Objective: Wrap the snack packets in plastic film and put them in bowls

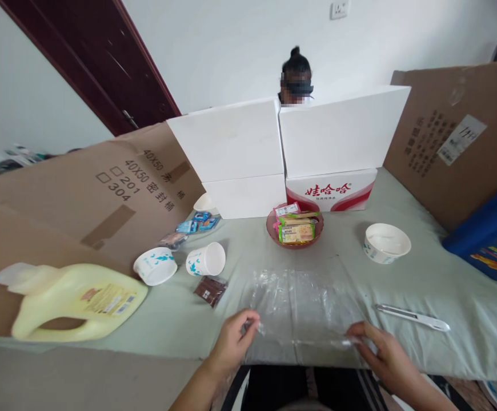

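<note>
A pale yellow plastic jug with a moulded handle (115, 299) is lying at the far left, its whitish cap pointing left, in front of a brown printed cardboard panel (60, 211). To its right, a white paper bowl with blue leaf print (153, 267) is sitting near some small blue plastic packets (199, 221). A white paper cup with the same print (201, 260) is lying on its side, and a small dark brown wrapped packet (211, 290) is resting just below it.

The left hand (233, 339) is closing its grip, thumb against forefinger, on the left part of a clear, crinkled plastic sheet or bag (297, 302), which is spreading over the near edge of the pale green cloth-covered surface (480, 345). Beyond it, a translucent pinkish bowl (299, 245) is holding wrapped snacks before stacked white boxes (231, 145). The right hand (383, 348) is pinching the clear plastic's near right corner, its grip closed.

Farther right, a second, round white paper bowl (379, 253) is standing behind a slim white plastic cutter (415, 318), and a dark blue plastic container (488, 240) is leaning into view at the right edge.
</note>
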Tool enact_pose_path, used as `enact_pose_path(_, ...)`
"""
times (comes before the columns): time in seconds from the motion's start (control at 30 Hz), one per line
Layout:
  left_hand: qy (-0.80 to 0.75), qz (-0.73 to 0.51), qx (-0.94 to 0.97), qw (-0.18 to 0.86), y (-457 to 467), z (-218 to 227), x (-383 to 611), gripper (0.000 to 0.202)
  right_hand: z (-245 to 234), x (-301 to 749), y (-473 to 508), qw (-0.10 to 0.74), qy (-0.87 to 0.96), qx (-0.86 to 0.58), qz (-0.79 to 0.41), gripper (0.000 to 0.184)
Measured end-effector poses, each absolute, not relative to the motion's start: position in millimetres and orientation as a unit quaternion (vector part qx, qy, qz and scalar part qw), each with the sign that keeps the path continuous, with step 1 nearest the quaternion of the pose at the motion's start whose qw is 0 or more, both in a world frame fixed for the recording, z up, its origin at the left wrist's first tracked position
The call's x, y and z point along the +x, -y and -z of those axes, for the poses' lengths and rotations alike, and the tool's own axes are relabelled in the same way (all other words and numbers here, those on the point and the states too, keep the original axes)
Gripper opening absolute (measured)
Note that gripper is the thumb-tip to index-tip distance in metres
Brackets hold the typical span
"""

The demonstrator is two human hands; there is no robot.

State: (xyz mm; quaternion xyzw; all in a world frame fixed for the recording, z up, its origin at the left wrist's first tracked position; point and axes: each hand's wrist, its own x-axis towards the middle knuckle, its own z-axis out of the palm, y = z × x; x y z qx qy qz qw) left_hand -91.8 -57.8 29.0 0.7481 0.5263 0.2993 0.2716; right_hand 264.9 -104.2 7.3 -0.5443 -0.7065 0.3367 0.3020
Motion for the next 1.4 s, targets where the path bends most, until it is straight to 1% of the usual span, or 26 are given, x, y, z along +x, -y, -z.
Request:
enact_pose_path(0.1,-0.587,-0.323,0.703,0.237,28,-25,-78,0.021,-2,254,75,0.341,0.629,-0.607,-0.346,0.032)
enact_pose_path(0.2,-0.639,-0.325,0.668,0.201,0,-18,-65,0.018,9,242,47,0.342,0.593,-0.672,-0.283,0.038)
enact_pose_path(0.33,-0.700,-0.267,0.642,0.163,-23,-10,-52,0.011,18,231,29,0.261,0.601,-0.738,-0.160,0.046)
enact_pose_path(0.43,-0.725,-0.216,0.640,0.135,-29,-1,-49,0.016,20,226,28,0.191,0.605,-0.765,-0.111,0.049)
enact_pose_path(0.53,-0.728,-0.197,0.648,0.106,-31,7,-50,0.022,20,224,28,0.157,0.611,-0.770,-0.092,0.047)
enact_pose_path(0.6,-0.710,-0.227,0.664,0.058,-30,10,-51,0.028,19,225,28,0.158,0.620,-0.764,-0.081,0.046)
enact_pose_path(0.67,-0.673,-0.290,0.680,-0.026,-25,8,-50,0.034,17,226,28,0.182,0.634,-0.750,-0.036,0.045)
enact_pose_path(0.73,-0.621,-0.344,0.698,-0.097,-17,2,-47,0.031,13,226,28,0.224,0.656,-0.720,0.036,0.044)
enact_pose_path(0.77,-0.589,-0.353,0.719,-0.106,-12,-2,-45,0.027,12,225,29,0.243,0.671,-0.697,0.068,0.042)
enact_pose_path(0.83,-0.514,-0.326,0.791,-0.065,-2,-8,-40,0.022,10,223,29,0.259,0.719,-0.637,0.098,0.038)
enact_pose_path(0.9,-0.441,-0.247,0.863,0.006,6,-10,-37,0.024,13,219,29,0.237,0.788,-0.561,0.092,0.039)
enact_pose_path(0.93,-0.421,-0.201,0.884,0.032,8,-10,-36,0.032,16,218,27,0.215,0.821,-0.523,0.084,0.043)
enact_pose_path(0.97,-0.416,-0.157,0.894,0.048,9,-8,-36,0.045,21,217,26,0.192,0.845,-0.493,0.074,0.049)
enact_pose_path(1.03,-0.433,-0.087,0.895,0.061,9,-2,-37,0.068,32,215,22,0.151,0.866,-0.475,0.052,0.063)
enact_pose_path(1.1,-0.459,-0.044,0.885,0.071,7,4,-37,0.075,40,214,19,0.126,0.863,-0.488,0.029,0.070)
enact_pose_path(1.2,-0.469,-0.024,0.879,0.086,6,8,-37,0.076,41,214,16,0.110,0.862,-0.495,-0.004,0.069)
enact_pose_path(1.3,-0.460,-0.049,0.883,0.079,9,1,-44,0.079,29,224,20,0.118,0.867,-0.482,-0.035,0.070)
enact_pose_path(1.37,-0.443,-0.076,0.890,0.074,13,-7,-55,0.075,20,238,27,0.126,0.875,-0.464,-0.065,0.069)
enact_pose_path(1.4,-0.434,-0.089,0.893,0.076,15,-12,-62,0.069,16,246,32,0.129,0.877,-0.455,-0.083,0.065)
